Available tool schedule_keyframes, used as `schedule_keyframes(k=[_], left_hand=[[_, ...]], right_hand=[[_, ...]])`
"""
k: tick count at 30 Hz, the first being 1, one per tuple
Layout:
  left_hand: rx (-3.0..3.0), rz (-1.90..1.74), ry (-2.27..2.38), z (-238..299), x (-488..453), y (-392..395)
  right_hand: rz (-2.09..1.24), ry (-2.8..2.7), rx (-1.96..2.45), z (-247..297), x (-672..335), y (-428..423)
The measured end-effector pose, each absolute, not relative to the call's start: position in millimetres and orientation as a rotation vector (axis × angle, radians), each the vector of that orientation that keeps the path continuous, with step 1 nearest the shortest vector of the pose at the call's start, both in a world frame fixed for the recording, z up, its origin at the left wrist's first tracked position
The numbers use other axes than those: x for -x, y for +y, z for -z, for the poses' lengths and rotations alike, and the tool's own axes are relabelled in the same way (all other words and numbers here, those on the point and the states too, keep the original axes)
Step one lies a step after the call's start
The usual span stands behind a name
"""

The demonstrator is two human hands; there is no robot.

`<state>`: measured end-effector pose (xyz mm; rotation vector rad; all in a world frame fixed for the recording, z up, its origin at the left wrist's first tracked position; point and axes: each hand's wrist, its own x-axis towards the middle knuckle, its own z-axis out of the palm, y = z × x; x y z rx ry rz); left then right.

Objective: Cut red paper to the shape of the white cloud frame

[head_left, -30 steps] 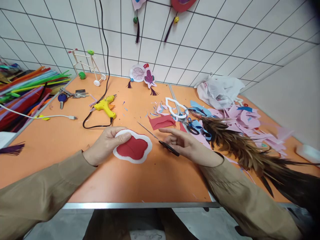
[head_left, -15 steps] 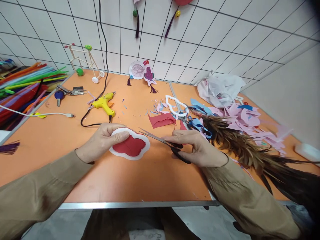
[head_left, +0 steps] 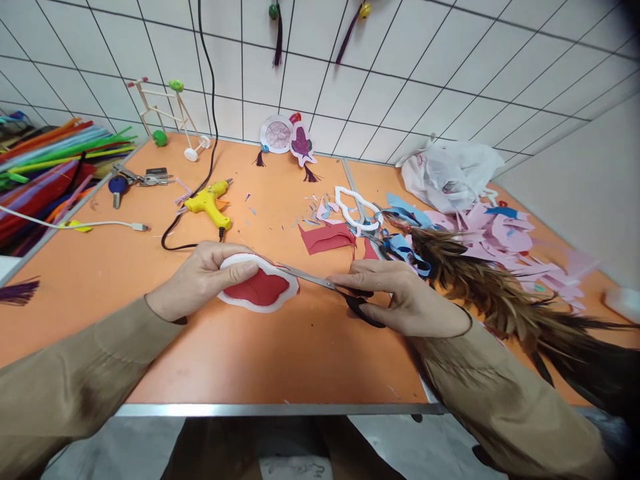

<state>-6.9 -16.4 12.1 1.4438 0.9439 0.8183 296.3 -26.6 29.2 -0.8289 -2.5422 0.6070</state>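
My left hand (head_left: 203, 277) pinches a cloud-shaped craft piece (head_left: 257, 288), red in the middle with a raised white border, its thumb pressed on the near face. Around the handles of black-handled scissors (head_left: 313, 279) my right hand (head_left: 405, 297) is closed. The blade tips meet the upper right edge of the cut-out, where a sliver of red shows past the white rim. Behind the scissors lies a folded red sheet (head_left: 327, 239). A white outline frame (head_left: 357, 210) rests near it among small scraps.
A yellow glue gun (head_left: 210, 203) with a black cord lies at left, near keys (head_left: 145, 179) and a white cable (head_left: 100, 225). Brown feathers (head_left: 485, 287), pink scraps (head_left: 500, 230) and a white plastic bag (head_left: 447, 175) crowd the right. A stick frame (head_left: 170, 123) stands at the back.
The scissors' blades have come closer together and now touch the craft piece's edge. My left hand has tilted the piece slightly. The view has shifted a little.
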Motion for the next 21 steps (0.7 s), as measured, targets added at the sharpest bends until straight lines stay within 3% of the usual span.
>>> schedule_keyframes(k=[21], left_hand=[[-1.619, -0.819, 0.880, -17.6, 6.0, -16.5]], right_hand=[[-0.584, -2.606, 0.792, -32.8, -297.0, -26.0]])
